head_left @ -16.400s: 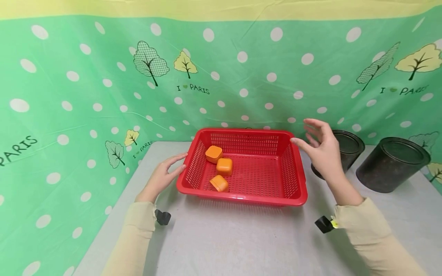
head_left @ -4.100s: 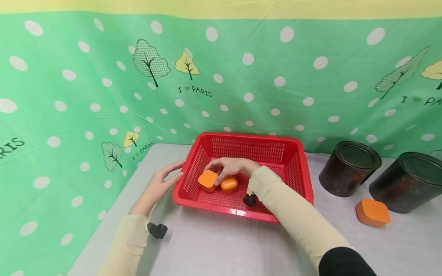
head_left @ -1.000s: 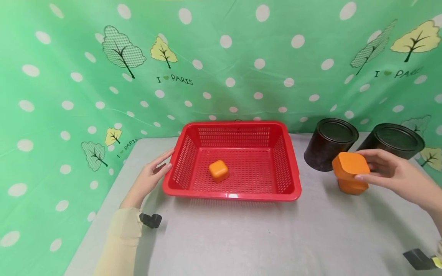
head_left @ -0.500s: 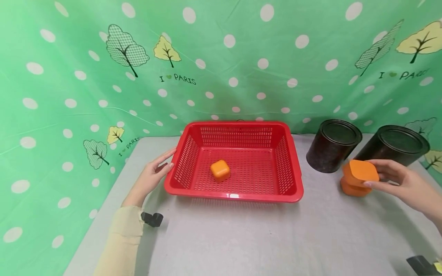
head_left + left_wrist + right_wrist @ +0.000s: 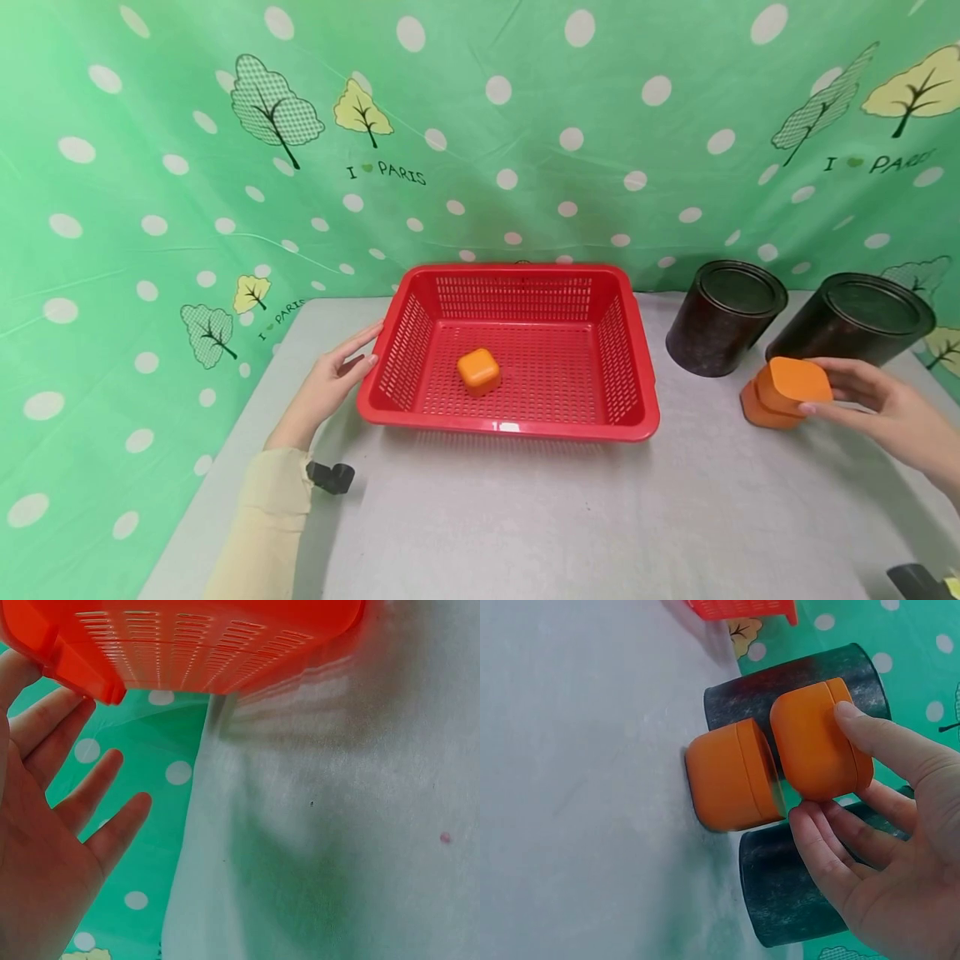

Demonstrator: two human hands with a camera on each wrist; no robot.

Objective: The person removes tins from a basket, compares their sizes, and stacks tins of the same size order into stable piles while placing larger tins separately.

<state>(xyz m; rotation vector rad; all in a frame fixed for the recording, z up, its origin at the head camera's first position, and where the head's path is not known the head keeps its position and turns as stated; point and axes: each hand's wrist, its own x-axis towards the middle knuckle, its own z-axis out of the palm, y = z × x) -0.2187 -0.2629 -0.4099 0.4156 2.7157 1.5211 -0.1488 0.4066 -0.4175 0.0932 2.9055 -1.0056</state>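
In my right hand [image 5: 888,408] is a small orange container [image 5: 817,739] with rounded corners and a seam near its flat top, pinched between thumb and fingers. Just below it on the table stands a similar orange container [image 5: 727,776]; a narrow gap shows between the two in the right wrist view. A third orange container [image 5: 478,372] lies in the red plastic basket [image 5: 506,428], left of its middle. My left hand [image 5: 330,387] touches the basket's left rim with its fingertips, fingers extended and spread in the left wrist view.
Two dark lidded cans, a nearer-to-basket can [image 5: 723,321] and a farther-right can [image 5: 855,317], stand behind the orange containers on the right. A green dotted cloth [image 5: 525,125] hangs behind the grey-white table [image 5: 480,517].
Two orange containers have left the basket for the table's right side, one carried in my right hand. Lately that hand has shifted right and slightly lower. My left hand stays at the rim.
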